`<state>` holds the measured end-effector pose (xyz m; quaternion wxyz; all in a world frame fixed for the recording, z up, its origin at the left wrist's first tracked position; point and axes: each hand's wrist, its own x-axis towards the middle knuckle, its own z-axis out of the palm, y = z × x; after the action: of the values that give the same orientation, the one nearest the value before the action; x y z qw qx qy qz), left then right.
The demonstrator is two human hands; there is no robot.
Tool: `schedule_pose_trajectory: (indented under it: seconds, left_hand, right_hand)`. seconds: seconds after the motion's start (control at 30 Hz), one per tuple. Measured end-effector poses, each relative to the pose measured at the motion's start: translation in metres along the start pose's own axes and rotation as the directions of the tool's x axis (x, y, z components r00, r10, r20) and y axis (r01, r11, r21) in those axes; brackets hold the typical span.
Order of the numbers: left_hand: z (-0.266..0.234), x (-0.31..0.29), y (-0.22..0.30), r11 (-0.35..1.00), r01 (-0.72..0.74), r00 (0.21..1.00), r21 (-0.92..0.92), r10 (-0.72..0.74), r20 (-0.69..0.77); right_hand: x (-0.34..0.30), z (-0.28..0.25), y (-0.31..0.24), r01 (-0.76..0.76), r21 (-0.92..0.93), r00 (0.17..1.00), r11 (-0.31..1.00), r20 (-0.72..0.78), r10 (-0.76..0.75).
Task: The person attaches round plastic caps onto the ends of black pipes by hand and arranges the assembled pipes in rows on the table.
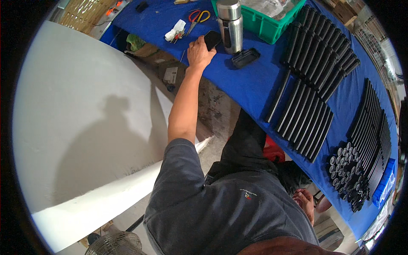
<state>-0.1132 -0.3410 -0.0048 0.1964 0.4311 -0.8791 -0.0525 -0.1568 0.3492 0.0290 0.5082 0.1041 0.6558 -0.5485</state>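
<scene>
At far left, a white sheet [97, 106] slopes across the floor side, bearing the shadow [102, 144] of a person. Below it, at the lower rim, is a mesh fan [114, 244]. Along the far edge of the blue cloth [250, 87] lies a crumpled white tissue [175, 29], and just beside it 1 pair of scissors [198, 19] with 1 red and 1 yellow handle loop.

The left hand [200, 53] reaches over the cloth's near edge, its fingers and thumb closed on the black phone [212, 39]. The phone is at the table's left part, between the scissors and a steel flask [230, 32], which stands upright. I cannot tell whether the phone touches the cloth or the flask. Just right of the flask's base sits a shallow black tray [246, 58]; behind is a green crate [275, 33] holding clear plastic.

The right hand [304, 204] is low, near the lap, with fingers curled; whether they grip anything I cannot tell. Above it on the cloth, black tubes [308, 123] lie in 2 overlapping rows. Farther right are round caps [340, 163], thin black rods [372, 127] and a blue bin [384, 182].
</scene>
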Motion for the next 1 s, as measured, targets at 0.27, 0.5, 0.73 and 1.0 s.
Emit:
schedule_pose_trajectory:
  seconds: [0.27, 0.5, 0.73, 1.0]
  left_hand:
    - [-0.003, -0.006, -0.006, 0.999, 0.033, 0.999, -0.005, -0.032, 0.028]
    - [0.012, -0.017, -0.007, 0.995, 0.057, 0.986, 0.081, -0.044, -0.158]
    - [0.008, -0.014, -0.009, 0.988, 0.035, 0.986, 0.151, -0.01, -0.166]
    - [0.01, -0.014, -0.01, 0.992, 0.038, 0.995, 0.119, -0.026, -0.101]
  right_hand:
    - [0.012, -0.011, 0.025, 0.08, 0.076, 0.995, 0.994, 0.052, -0.084]
    - [0.009, -0.012, 0.048, 0.077, 0.105, 0.995, 0.992, 0.051, -0.083]
    - [0.017, -0.026, 0.07, 0.099, 0.073, 0.995, 0.992, 0.019, -0.101]
    - [0.01, -0.027, 0.072, 0.115, 0.098, 0.993, 0.988, 0.014, -0.117]
